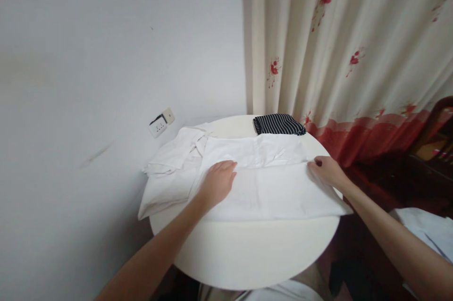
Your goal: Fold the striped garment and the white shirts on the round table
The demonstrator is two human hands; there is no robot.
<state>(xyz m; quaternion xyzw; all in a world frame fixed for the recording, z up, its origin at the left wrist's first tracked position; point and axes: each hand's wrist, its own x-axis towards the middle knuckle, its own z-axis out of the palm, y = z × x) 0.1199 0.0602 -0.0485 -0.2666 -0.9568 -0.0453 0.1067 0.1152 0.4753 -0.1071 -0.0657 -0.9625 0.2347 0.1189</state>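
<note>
A white shirt [269, 192] lies spread across a round white table, its lower part partly folded over in a long crosswise layer. My left hand [220, 179] rests flat on the cloth left of the middle, fingers stretched out and close together. At the right end of the fold, my right hand [327, 170] pinches the fabric's edge between thumb and fingers. The shirt's bunched, wrinkled end lies to the left by the wall, and one corner overhangs the table at the right.
A folded black-and-white striped cloth [279, 124] sits at the table's [255, 249] back edge. The wall with a socket [158, 126] borders the left. A flowered curtain [354, 55] hangs behind. White cloth [428, 228] and a wooden chair [433, 124] are at the right.
</note>
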